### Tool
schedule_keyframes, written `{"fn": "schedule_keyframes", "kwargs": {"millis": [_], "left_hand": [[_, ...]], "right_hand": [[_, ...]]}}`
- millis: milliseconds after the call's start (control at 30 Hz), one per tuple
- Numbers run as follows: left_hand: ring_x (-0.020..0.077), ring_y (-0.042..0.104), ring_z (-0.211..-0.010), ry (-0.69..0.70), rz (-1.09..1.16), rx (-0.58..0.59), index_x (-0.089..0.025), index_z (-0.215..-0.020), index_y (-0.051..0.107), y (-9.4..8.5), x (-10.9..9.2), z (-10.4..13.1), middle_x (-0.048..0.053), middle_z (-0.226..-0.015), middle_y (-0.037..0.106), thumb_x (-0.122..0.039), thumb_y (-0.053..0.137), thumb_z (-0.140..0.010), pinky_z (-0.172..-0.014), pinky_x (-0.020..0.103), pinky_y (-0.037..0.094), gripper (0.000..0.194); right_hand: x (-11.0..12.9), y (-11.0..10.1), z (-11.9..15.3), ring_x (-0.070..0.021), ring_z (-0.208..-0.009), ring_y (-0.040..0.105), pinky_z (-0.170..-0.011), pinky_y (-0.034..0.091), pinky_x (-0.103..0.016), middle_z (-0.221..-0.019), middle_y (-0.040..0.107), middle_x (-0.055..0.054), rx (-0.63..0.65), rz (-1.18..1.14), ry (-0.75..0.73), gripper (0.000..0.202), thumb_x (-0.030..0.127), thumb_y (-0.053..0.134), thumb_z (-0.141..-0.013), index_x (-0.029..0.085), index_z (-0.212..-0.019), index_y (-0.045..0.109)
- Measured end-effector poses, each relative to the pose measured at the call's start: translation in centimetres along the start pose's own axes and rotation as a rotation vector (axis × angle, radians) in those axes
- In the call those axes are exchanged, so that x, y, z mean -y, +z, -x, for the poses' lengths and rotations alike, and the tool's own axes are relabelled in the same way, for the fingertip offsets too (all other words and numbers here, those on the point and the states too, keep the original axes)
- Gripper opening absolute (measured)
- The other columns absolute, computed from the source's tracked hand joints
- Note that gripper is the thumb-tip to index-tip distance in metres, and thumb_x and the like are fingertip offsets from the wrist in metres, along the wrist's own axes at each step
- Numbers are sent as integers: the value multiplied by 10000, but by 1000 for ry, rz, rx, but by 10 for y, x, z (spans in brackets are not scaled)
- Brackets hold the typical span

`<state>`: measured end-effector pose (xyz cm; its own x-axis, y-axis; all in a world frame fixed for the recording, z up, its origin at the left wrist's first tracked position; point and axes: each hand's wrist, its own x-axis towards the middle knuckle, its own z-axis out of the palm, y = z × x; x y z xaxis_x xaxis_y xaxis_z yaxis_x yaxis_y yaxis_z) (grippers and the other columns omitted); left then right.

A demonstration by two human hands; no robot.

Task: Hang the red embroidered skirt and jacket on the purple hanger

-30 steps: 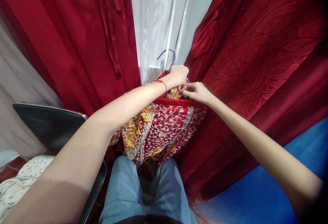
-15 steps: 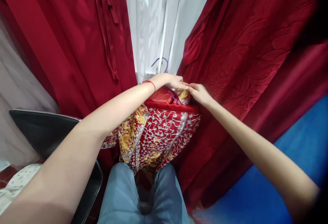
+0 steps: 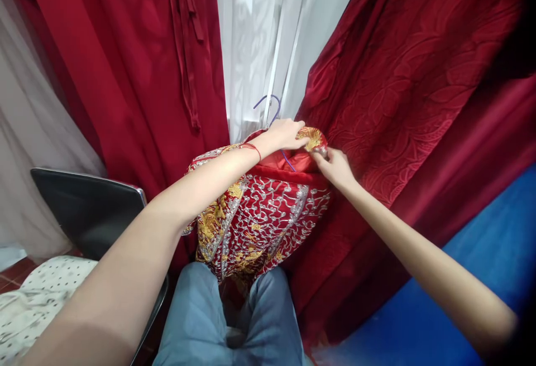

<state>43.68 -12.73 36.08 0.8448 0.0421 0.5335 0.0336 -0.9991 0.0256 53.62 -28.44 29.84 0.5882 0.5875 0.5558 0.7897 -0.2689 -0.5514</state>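
A red garment with gold and silver embroidery hangs in front of me on a purple hanger. My left hand grips the top of the garment at its collar, a red string around the wrist. My right hand pinches the gold-embroidered collar edge just to the right of the left hand. The hanger's hook shows above my hands; its shoulders are hidden in the fabric.
Dark red dresses hang on the left and right, with white sheer fabric between them. A black chair stands at the left with a dotted white cloth below it. Blue fabric lies at lower right.
My left hand has shifted along the collar. My right hand moved slightly lower and right, and the collar edge is now pulled up and spread between the hands.
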Motion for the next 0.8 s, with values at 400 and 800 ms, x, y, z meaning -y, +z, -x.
{"fn": "schedule_keyframes", "kwargs": {"millis": [400,800], "left_hand": [[234,655,-985,53,186,-167,-166,-1103,655,-14,5,9,95,-991,718,-353,358,-1023,-937,361,444,360],[325,529,-1282,338,-60,-222,-209,-1160,678,46,25,104,144,-1257,668,-457,521,-927,-1068,508,378,374]], "right_hand": [[-12,-2,19,-233,-750,573,-718,478,-370,-794,670,-58,68,-285,87,359,559,716,-702,227,-785,608],[-6,-2,118,-232,-654,611,-677,448,-331,-787,684,-89,-420,206,56,334,318,450,-877,169,-1042,698]]}}
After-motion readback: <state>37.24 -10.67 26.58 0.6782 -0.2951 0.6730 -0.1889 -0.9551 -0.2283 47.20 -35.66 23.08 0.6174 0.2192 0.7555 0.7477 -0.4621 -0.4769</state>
